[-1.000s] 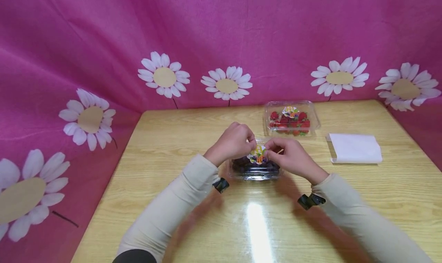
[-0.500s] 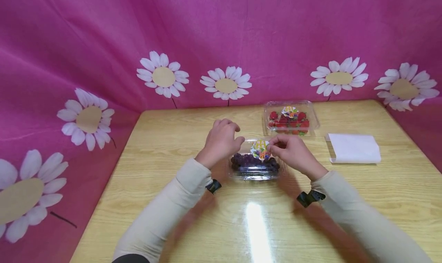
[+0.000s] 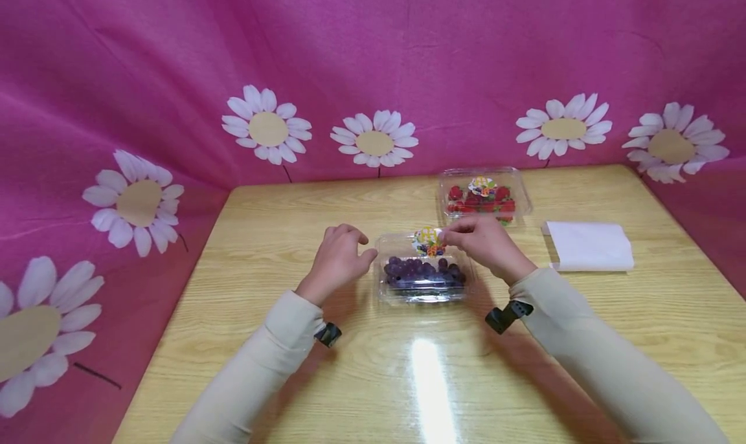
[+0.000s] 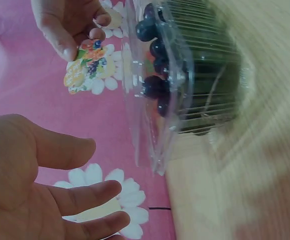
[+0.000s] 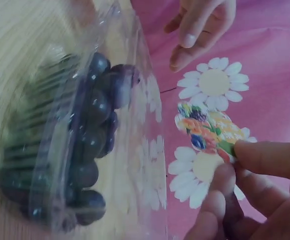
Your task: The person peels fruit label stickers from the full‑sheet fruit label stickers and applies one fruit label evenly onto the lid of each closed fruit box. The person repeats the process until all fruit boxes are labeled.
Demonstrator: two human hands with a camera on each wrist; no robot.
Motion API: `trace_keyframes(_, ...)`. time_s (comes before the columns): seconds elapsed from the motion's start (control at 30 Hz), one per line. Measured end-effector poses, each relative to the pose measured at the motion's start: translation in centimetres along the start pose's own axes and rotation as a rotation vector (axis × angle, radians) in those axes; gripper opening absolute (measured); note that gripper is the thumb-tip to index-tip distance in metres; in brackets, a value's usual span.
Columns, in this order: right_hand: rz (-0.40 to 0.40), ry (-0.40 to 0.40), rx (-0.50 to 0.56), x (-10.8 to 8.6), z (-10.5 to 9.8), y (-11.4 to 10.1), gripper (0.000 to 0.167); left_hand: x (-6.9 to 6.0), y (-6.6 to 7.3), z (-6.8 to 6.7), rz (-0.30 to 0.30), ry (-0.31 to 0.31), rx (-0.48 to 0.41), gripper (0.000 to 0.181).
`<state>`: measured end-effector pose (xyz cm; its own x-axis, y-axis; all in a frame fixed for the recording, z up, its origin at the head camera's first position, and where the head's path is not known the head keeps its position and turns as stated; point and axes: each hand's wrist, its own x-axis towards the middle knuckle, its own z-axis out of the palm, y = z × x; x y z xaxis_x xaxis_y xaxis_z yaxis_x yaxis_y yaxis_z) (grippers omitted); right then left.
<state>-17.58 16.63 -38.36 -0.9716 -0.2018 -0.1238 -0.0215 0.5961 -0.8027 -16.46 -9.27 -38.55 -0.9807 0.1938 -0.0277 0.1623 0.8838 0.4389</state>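
Observation:
A clear plastic clamshell box [image 3: 425,293] of dark grapes [image 3: 416,270] stands on the table in front of me. My right hand [image 3: 486,242] pinches a colourful fruit-printed sticker [image 5: 207,127] by its edge, between thumb and fingertips. In the right wrist view the sticker is held up off the lid, apart from it. My left hand [image 3: 338,259] is to the left of the box, its fingers loosely bent and apart, with nothing in them. The left wrist view shows that left hand [image 4: 50,180] spread beside the box, not touching it.
Behind the grapes, a second clear box [image 3: 521,198] holds strawberries [image 3: 480,201] and bears a similar sticker [image 3: 482,186] on its lid. To the right lies a curled white sheet of paper [image 3: 591,246]. A pink cloth [image 3: 466,55] with daisies hangs around the wooden table [image 3: 350,379].
My left hand has drawn away to the left from the sticker and box lid. The right hand keeps hold of the sticker, which has come up and away from the lid.

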Motion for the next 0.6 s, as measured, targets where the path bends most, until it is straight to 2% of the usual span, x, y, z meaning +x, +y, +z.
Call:
trace_keyframes(0.13,0.036,-0.044,0.004,0.5,0.3,-0.4,0.027,-0.1,-0.3,0.3,-0.015,0.003,-0.005,0.037)
trace_keyframes(0.4,0.053,-0.070,0.009,1.0,1.0,-0.3,0.022,-0.1,-0.5,1.0,-0.026,-0.035,0.010,0.037)
trace_keyframes(0.6,0.069,-0.094,-0.042,1.3,1.2,-0.1,0.023,-0.1,-0.5,1.3,-0.036,-0.060,0.011,0.039)
